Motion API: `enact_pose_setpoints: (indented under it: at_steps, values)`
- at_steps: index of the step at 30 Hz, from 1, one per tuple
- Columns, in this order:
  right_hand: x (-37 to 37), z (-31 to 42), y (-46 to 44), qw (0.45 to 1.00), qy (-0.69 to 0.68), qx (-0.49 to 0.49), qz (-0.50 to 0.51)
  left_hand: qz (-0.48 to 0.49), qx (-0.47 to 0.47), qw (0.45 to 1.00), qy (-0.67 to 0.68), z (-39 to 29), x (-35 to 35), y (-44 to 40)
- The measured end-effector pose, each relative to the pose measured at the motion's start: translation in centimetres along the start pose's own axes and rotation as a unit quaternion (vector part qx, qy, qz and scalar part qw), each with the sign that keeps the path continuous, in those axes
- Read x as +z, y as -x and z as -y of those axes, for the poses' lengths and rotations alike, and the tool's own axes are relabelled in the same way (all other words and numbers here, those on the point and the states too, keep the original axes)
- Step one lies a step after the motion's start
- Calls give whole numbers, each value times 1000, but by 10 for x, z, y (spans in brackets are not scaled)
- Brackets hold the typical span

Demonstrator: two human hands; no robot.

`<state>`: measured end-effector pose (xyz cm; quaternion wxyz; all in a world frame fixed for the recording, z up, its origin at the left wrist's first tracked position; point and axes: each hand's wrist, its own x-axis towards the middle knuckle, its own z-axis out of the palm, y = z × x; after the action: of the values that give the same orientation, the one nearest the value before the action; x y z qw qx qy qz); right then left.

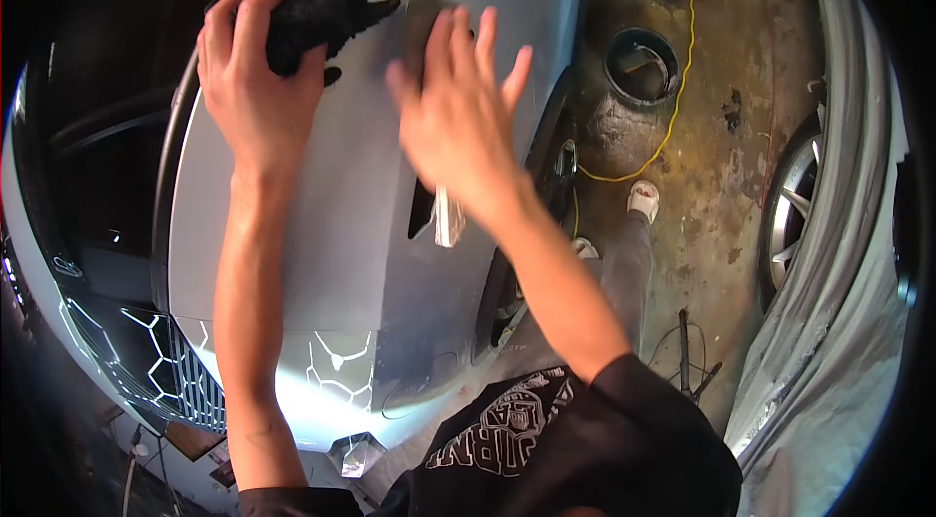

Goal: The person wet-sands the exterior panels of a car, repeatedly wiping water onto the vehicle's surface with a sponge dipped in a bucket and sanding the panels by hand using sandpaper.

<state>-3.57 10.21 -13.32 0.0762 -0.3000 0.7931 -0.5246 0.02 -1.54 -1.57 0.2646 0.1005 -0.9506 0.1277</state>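
My left hand (255,68) is closed around a bunched black cloth or glove (317,19), resting on the grey car panel (341,156). To its right, my right hand (458,107) is held over the same panel with its fingers spread, slightly blurred. Just below my right wrist, a small whitish strip (448,218) lies by a dark opening in the panel. Whether my right palm touches the surface cannot be made out.
A black bucket (641,66) stands on the stained floor (717,185) at the right, beside a yellow cord (691,39). My sandaled foot (643,198) is below it. Farther right are a wheel (795,200) and plastic sheeting (829,322).
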Motion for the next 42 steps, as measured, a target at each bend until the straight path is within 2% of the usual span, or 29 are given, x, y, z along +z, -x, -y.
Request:
enact_pose_setpoints:
  at_steps: [1,3,5,7,8,9,11,13,14,16,17,20,21,25,26,27,29,31,33,35,36,37,38,40,42]
  values:
    - [3,-5,-13,999,4,24,-24,-3,-2,1000,2,0,0,1]
    - [1,11,8,999,17,-9,-34,-12,1,1000,2,3,2,-4]
    - [-4,19,27,1000,7,-12,-9,-5,-12,1000,-1,1,2,0]
    - [-2,6,0,999,8,29,-30,3,-15,1000,-8,1,-1,0]
    - [-11,1,-8,999,44,25,20,10,-14,1000,-11,0,-2,-1]
    - [-15,4,-6,998,46,24,18,7,-15,1000,-9,0,-1,0]
    - [-22,16,2,1000,-12,22,-8,-10,-7,1000,6,3,2,-3]
    - [-42,8,-1,995,-52,80,-29,-7,-15,1000,9,0,0,-5]
    - [-64,-5,-11,978,-128,159,-33,-4,-24,1000,15,-1,0,-5]
    - [-80,-50,-24,932,-262,248,-23,-6,-24,1000,9,1,0,-5]
    - [-73,-55,-27,934,-272,199,-117,-5,-23,1000,6,1,0,-4]
    - [-51,-35,-30,950,-189,245,-49,-6,-30,999,9,1,0,-3]
    - [-44,-25,-30,958,-188,214,-24,-7,-30,999,13,1,1,-4]
    - [-4,8,-3,998,-9,56,-5,3,-31,1000,5,-1,-1,-5]
    - [0,3,-4,999,-13,46,-26,3,-30,1000,8,-2,-1,-5]
    - [0,-2,-8,999,-12,47,-25,4,-30,999,9,-2,-1,-4]
    - [-2,-8,-17,991,-15,130,0,7,-37,999,12,-2,-2,-2]
    - [0,12,0,998,1,53,-17,6,-41,999,13,-2,0,-4]
    - [0,9,2,998,-10,52,-24,2,-22,1000,7,-1,0,-3]
    - [3,-15,-17,994,-3,110,7,10,-27,1000,2,-2,-2,-2]
    - [10,-17,-23,987,-40,151,-39,17,-34,999,-5,-2,-3,-2]
    - [-5,-14,-27,988,-40,146,-41,12,-34,999,-7,-1,-2,-5]
    - [-29,-16,-29,974,-126,186,18,5,-24,1000,1,0,-1,-5]
    - [-53,-30,-24,938,-253,238,10,0,-18,1000,7,2,-1,-4]
    - [-66,-47,-22,935,-255,246,-31,-3,-9,1000,6,2,0,-4]
